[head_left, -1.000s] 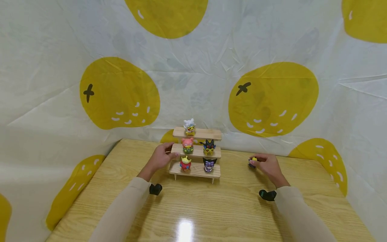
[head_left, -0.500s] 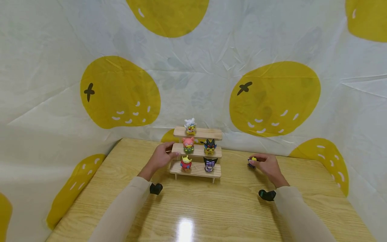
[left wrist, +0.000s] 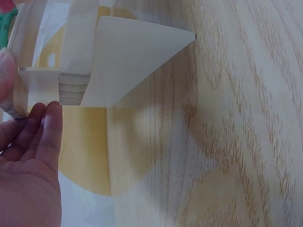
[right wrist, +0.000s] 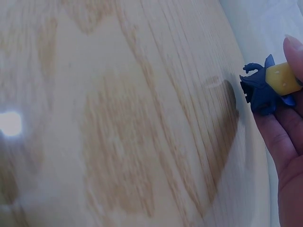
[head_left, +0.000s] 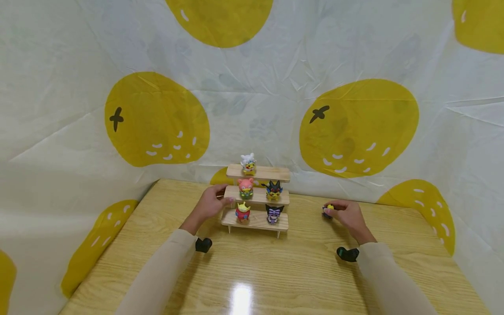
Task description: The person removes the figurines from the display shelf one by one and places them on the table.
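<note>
A three-tier wooden shelf (head_left: 256, 221) stands near the table's back. My left hand (head_left: 208, 204) (left wrist: 33, 156) grips the left end of its middle tier, thumb on one side and fingers on the other. White-hooded figurine (head_left: 248, 164) is on the top tier; a pink one (head_left: 246, 188) and a black-eared one (head_left: 273, 190) share the middle; a red one (head_left: 243, 213) and a black-and-purple one (head_left: 273, 214) stand on the bottom. To the shelf's right, my right hand (head_left: 349, 217) (right wrist: 289, 137) pinches a small blue-and-yellow figurine (head_left: 328, 211) (right wrist: 267, 90) between thumb and fingers.
The wood-grain table (head_left: 252, 271) has a bright light reflection near its front. Behind and beside it hangs a white cloth (head_left: 252, 118) with large yellow fruit prints. Black devices (head_left: 203, 245) (head_left: 348, 254) sit at both wrists.
The whole head view has shifted very slightly. Both hands keep their holds, with the shelf and its figurines unmoved on the table.
</note>
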`<state>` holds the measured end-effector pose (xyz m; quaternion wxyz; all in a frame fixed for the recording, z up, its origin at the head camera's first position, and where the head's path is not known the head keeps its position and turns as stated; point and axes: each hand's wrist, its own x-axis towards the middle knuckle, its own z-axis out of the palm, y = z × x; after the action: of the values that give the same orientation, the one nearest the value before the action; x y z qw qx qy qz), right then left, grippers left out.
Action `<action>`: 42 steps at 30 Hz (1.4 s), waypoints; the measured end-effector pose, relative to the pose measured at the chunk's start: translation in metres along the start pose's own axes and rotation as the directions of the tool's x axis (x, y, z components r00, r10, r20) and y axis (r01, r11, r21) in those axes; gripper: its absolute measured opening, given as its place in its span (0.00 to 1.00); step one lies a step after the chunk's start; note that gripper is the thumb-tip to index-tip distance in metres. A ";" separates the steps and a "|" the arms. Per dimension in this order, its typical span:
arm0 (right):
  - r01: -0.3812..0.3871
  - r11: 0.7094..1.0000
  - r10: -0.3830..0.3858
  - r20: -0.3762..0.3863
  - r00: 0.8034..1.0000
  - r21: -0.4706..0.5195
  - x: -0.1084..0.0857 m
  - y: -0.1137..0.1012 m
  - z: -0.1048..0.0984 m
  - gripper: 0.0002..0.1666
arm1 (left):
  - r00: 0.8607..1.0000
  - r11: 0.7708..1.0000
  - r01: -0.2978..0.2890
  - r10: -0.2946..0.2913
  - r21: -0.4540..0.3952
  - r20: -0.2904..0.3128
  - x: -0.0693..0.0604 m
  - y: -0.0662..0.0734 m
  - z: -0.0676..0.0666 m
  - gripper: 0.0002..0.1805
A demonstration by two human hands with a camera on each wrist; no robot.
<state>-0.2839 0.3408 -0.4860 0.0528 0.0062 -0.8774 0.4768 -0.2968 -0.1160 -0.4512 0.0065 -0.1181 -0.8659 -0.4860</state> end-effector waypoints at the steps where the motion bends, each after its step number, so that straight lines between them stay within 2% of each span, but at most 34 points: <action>1: -0.002 1.000 0.002 0.000 1.000 -0.001 0.000 0.000 0.000 0.19 | 1.000 1.000 0.001 -0.001 0.002 0.000 0.000 0.000 0.000 0.34; 8: -0.004 0.999 0.003 0.031 1.000 0.050 -0.002 -0.008 -0.001 0.19 | 1.000 1.000 0.003 -0.003 0.019 0.002 0.001 0.000 0.001 0.34; 14: 0.002 1.000 -0.003 0.026 1.000 0.027 0.002 0.005 0.002 0.20 | 1.000 1.000 0.010 -0.010 0.013 0.002 0.001 0.001 0.001 0.34; 19: -0.013 0.999 0.012 0.028 1.000 0.039 0.001 0.004 0.002 0.21 | 1.000 1.000 0.011 -0.011 -0.001 0.009 0.002 0.002 0.000 0.34; 29: 0.033 0.999 -0.035 0.036 0.999 0.040 -0.001 0.001 0.000 0.20 | 1.000 1.000 -0.007 0.007 -0.008 0.000 0.003 -0.001 0.000 0.34; 36: 0.030 0.997 -0.033 0.049 0.998 0.067 -0.001 0.001 0.001 0.20 | 1.000 1.000 -0.007 0.007 -0.001 0.009 0.003 0.000 0.000 0.34; 42: 0.031 0.998 -0.034 0.055 0.998 0.047 -0.001 0.003 0.003 0.21 | 1.000 1.000 -0.014 0.014 0.007 0.009 0.002 0.000 0.000 0.34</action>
<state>-0.2830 0.3399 -0.4899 0.0359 0.0351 -0.8672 0.4955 -0.2988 -0.1161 -0.4510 0.0065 -0.1260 -0.8667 -0.4825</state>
